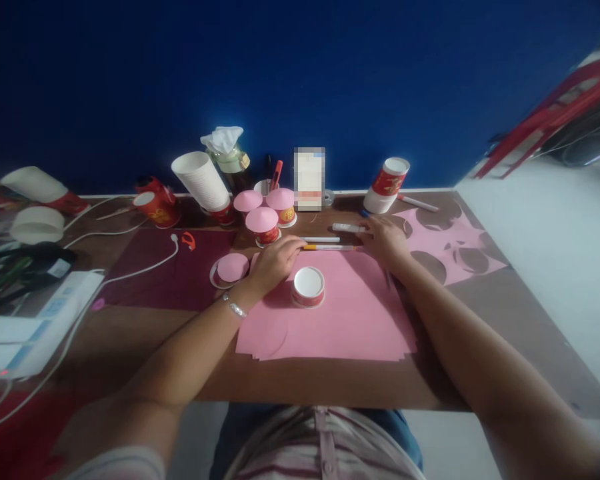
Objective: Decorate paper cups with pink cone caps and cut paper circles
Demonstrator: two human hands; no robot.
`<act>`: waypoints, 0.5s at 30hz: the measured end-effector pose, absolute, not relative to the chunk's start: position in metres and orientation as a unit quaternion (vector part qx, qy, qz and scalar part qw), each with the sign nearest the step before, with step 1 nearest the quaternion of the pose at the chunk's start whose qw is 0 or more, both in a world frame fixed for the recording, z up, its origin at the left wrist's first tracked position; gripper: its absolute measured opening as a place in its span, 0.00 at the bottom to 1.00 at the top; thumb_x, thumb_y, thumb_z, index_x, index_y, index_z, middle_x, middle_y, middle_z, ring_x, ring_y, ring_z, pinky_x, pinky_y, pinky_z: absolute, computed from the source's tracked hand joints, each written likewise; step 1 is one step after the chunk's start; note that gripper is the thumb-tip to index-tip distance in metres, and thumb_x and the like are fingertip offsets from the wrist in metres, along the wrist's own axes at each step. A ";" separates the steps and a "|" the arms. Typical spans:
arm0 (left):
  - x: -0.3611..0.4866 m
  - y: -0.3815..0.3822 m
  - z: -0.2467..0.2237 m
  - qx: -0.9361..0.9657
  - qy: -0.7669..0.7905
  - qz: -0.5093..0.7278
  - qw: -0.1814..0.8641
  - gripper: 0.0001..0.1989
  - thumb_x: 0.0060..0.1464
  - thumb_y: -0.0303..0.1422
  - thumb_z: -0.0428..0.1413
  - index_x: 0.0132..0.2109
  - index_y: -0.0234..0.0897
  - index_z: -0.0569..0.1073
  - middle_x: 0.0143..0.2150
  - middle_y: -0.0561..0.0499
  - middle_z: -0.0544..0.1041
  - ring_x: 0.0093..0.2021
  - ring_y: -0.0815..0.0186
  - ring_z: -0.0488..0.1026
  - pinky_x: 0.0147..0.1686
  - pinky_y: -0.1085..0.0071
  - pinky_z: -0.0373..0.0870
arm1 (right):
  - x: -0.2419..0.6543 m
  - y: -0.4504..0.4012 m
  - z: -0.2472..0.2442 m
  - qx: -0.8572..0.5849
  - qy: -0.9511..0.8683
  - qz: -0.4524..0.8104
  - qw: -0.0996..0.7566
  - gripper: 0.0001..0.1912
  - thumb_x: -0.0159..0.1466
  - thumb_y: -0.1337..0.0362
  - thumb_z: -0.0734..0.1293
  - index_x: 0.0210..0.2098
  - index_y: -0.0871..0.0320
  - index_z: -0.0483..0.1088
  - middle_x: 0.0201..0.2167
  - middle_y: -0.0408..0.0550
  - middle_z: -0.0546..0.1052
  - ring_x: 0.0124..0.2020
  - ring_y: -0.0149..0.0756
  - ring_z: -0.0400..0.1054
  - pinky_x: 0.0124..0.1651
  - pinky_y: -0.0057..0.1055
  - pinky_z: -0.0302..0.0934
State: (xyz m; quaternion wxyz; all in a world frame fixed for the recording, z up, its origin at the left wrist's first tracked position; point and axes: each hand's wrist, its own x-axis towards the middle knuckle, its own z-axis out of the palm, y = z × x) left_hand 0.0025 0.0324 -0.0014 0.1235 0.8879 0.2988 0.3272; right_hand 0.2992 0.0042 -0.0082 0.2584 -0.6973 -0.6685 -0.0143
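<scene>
Shirt (300, 450), seemingly upturned cup (309, 284), paper (355, 320) beneath

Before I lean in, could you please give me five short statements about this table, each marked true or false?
1. A short red-and-white cup stands on the uncut pink sheets. True.
2. The left hand is gripping that cup. False: its fingertips are at the ends of a white pen and a yellow pen.
3. Three pink cones are grouped beyond the left hand. True.
4. The pink sheet with round cut-outs lies to the left of the left hand. False: it lies to the right of the right hand.
5. A silver-coloured bracelet circles the left wrist. True.
</scene>
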 end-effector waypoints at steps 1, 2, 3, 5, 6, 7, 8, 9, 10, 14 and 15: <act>0.002 0.032 -0.001 0.888 0.301 0.323 0.124 0.11 0.68 0.26 0.50 0.49 0.36 0.77 0.49 0.45 0.81 0.51 0.64 0.79 0.56 0.63 0.76 | 0.299 0.004 -0.010 -0.693 -0.675 -0.022 0.252 0.12 0.62 0.68 0.65 0.43 0.58 0.78 0.42 0.58 0.81 0.45 0.52 0.73 0.49 0.46 0.66; 0.002 0.032 0.000 0.890 0.303 0.319 0.124 0.11 0.68 0.25 0.50 0.49 0.36 0.77 0.49 0.45 0.81 0.52 0.63 0.78 0.56 0.62 0.76 | 0.300 0.005 -0.011 -0.689 -0.681 -0.029 0.247 0.12 0.62 0.68 0.64 0.42 0.59 0.78 0.42 0.58 0.81 0.46 0.53 0.72 0.50 0.46 0.65; 0.001 0.032 0.001 0.892 0.303 0.312 0.124 0.12 0.67 0.25 0.49 0.50 0.36 0.77 0.50 0.45 0.81 0.52 0.63 0.78 0.56 0.62 0.76 | 0.299 0.005 -0.012 -0.685 -0.686 -0.035 0.241 0.12 0.62 0.68 0.64 0.42 0.58 0.78 0.42 0.58 0.81 0.46 0.52 0.72 0.51 0.47 0.65; -0.001 0.031 0.006 0.896 0.303 0.298 0.127 0.13 0.67 0.24 0.49 0.50 0.35 0.76 0.50 0.44 0.81 0.53 0.63 0.78 0.56 0.61 0.76 | 0.300 0.005 -0.014 -0.679 -0.695 -0.044 0.233 0.12 0.63 0.68 0.64 0.42 0.58 0.78 0.43 0.58 0.81 0.47 0.53 0.71 0.51 0.47 0.64; -0.004 0.030 0.009 0.897 0.305 0.292 0.130 0.13 0.67 0.23 0.48 0.50 0.35 0.76 0.51 0.43 0.81 0.53 0.63 0.78 0.56 0.61 0.76 | 0.300 0.005 -0.014 -0.676 -0.698 -0.046 0.230 0.12 0.63 0.68 0.63 0.42 0.58 0.78 0.43 0.58 0.81 0.48 0.53 0.71 0.51 0.47 0.64; -0.007 0.028 0.012 0.897 0.309 0.287 0.133 0.14 0.66 0.23 0.48 0.51 0.35 0.76 0.51 0.43 0.81 0.52 0.63 0.78 0.55 0.62 0.76 | 0.300 0.005 -0.015 -0.674 -0.702 -0.047 0.227 0.12 0.64 0.67 0.63 0.42 0.58 0.78 0.44 0.59 0.81 0.49 0.54 0.70 0.52 0.48 0.63; -0.011 0.026 0.015 0.897 0.314 0.281 0.135 0.14 0.66 0.23 0.49 0.51 0.35 0.77 0.51 0.43 0.81 0.52 0.63 0.78 0.55 0.62 0.76 | 0.300 0.005 -0.015 -0.672 -0.704 -0.047 0.225 0.13 0.65 0.67 0.63 0.43 0.59 0.78 0.44 0.59 0.80 0.49 0.55 0.70 0.52 0.49 0.63; -0.017 0.023 0.018 0.896 0.320 0.276 0.137 0.13 0.66 0.23 0.49 0.51 0.35 0.77 0.51 0.44 0.81 0.52 0.63 0.78 0.55 0.62 0.76 | 0.300 0.004 -0.015 -0.670 -0.706 -0.047 0.224 0.13 0.65 0.66 0.63 0.44 0.59 0.78 0.45 0.60 0.80 0.50 0.56 0.69 0.52 0.49 0.63; -0.023 0.020 0.021 0.895 0.326 0.272 0.135 0.13 0.66 0.24 0.49 0.51 0.35 0.77 0.51 0.44 0.81 0.52 0.63 0.78 0.55 0.62 0.76 | 0.299 0.003 -0.014 -0.669 -0.707 -0.050 0.225 0.14 0.66 0.66 0.63 0.46 0.60 0.77 0.46 0.61 0.79 0.51 0.57 0.69 0.52 0.50 0.63; -0.056 0.008 0.027 0.884 0.373 0.259 0.108 0.12 0.67 0.28 0.50 0.52 0.38 0.76 0.52 0.45 0.81 0.52 0.61 0.78 0.54 0.62 0.76 | 0.290 -0.003 -0.008 -0.653 -0.709 -0.089 0.251 0.16 0.67 0.64 0.63 0.51 0.60 0.75 0.47 0.61 0.78 0.50 0.56 0.68 0.52 0.50 0.64; -0.064 0.006 0.026 0.879 0.387 0.259 0.103 0.12 0.66 0.29 0.51 0.52 0.38 0.76 0.51 0.45 0.81 0.51 0.61 0.78 0.52 0.63 0.76 | 0.287 -0.005 -0.006 -0.645 -0.713 -0.099 0.255 0.15 0.68 0.64 0.62 0.50 0.59 0.75 0.46 0.60 0.79 0.48 0.55 0.68 0.50 0.49 0.64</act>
